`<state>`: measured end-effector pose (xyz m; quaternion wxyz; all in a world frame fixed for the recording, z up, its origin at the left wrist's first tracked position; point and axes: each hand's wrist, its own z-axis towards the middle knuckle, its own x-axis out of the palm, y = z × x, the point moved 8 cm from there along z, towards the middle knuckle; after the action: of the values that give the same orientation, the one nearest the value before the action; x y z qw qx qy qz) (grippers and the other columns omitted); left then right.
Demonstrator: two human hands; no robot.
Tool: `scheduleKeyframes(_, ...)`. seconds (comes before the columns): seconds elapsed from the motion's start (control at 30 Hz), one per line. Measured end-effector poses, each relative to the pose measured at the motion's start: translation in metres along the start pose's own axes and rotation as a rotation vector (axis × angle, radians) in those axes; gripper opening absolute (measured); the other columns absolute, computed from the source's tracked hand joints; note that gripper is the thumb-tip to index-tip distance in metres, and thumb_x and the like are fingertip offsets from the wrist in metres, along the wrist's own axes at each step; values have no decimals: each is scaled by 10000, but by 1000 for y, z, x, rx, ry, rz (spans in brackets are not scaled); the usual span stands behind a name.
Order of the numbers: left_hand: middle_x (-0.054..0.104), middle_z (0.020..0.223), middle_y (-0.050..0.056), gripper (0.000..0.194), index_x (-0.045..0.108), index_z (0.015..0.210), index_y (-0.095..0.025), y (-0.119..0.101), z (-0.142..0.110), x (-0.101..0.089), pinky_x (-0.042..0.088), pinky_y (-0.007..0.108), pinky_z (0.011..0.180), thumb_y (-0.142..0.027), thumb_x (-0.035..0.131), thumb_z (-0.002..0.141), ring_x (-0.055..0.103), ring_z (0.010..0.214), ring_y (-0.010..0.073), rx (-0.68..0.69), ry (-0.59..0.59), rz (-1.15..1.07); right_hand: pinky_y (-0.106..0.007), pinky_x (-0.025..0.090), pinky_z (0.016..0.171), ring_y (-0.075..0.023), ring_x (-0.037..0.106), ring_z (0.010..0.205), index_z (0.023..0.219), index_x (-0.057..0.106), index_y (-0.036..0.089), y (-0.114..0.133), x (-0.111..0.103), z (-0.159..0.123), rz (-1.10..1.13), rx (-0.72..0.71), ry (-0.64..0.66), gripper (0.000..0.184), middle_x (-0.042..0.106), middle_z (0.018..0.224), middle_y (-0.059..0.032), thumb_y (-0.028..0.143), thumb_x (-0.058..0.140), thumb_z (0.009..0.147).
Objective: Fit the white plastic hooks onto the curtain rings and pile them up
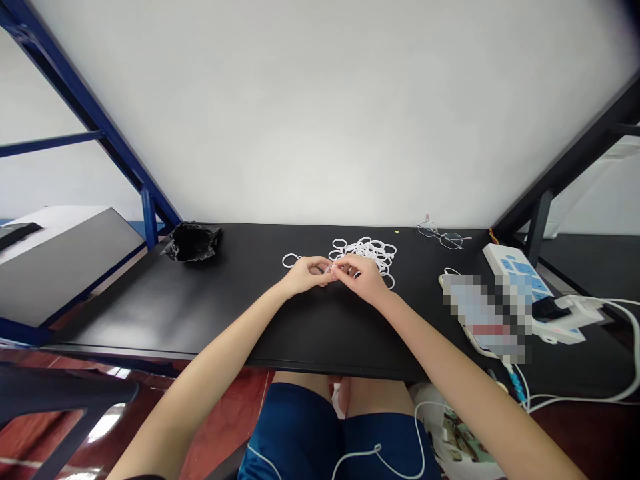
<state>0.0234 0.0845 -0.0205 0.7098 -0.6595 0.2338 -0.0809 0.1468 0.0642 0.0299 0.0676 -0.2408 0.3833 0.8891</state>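
Over the black desk, my left hand (306, 275) and my right hand (364, 276) meet at the fingertips. Both are closed in a pinch on a small white ring (330, 268), mostly covered by the fingers. Just behind my right hand lies a pile of thin white rings (367, 248), partly hidden by it. A single white ring (284, 261) rests apart from the pile, left of my left hand.
A crumpled black plastic bag (193, 241) stands open at the back left. Glasses (451, 241) lie at the back right. A phone (483, 317), a power strip (520, 267) and white cables (635, 347) occupy the right side. Blue bars frame the desk's left end.
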Motion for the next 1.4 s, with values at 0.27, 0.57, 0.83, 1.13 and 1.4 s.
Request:
scheduleKeyframes(0.27, 618, 1077, 75, 611, 602, 1169, -210, -20, -7, -38, 512, 287, 706, -484, 767, 648, 576, 741, 126, 107, -171, 360, -271, 486, 543, -152, 615, 617, 791, 668, 201, -14, -24, 1, -104, 119, -209, 148, 691, 751, -38, 322, 601, 844)
scheduleKeyframes(0.57, 514, 1011, 73, 531, 607, 1118, -200, 12, -18, -98, 479, 349, 832, -480, 707, 678, 561, 778, 181, -155, -269, 839, -299, 439, 559, -135, 525, 460, 729, 656, 198, -46, -41, -3, -298, 264, -261, 119, 629, 580, 3, 294, 608, 782)
scheduleKeyframes(0.83, 508, 977, 83, 406, 595, 1076, -175, 15, -15, -89, 468, 339, 784, -455, 585, 781, 572, 743, 193, -179, -270, 930, -292, 400, 530, -122, 488, 469, 729, 647, 195, -45, -35, -3, -327, 266, -233, 108, 671, 720, -22, 294, 621, 766)
scheduleKeyframes(1.13, 567, 901, 73, 411, 630, 939, -162, 6, -10, -69, 468, 317, 752, -522, 632, 742, 563, 775, 192, -64, -234, 752, -273, 443, 510, -101, 484, 474, 815, 667, 209, -25, -25, -2, -169, 121, -218, 150, 673, 772, -26, 355, 631, 816)
scheduleKeyframes(1.4, 616, 949, 46, 441, 538, 1053, -181, -18, -8, -25, 474, 253, 655, -486, 662, 759, 566, 802, 150, 167, -47, 366, -242, 461, 486, -91, 548, 529, 957, 695, 216, -13, 11, -3, 13, 46, 29, 182, 681, 893, -39, 319, 653, 813)
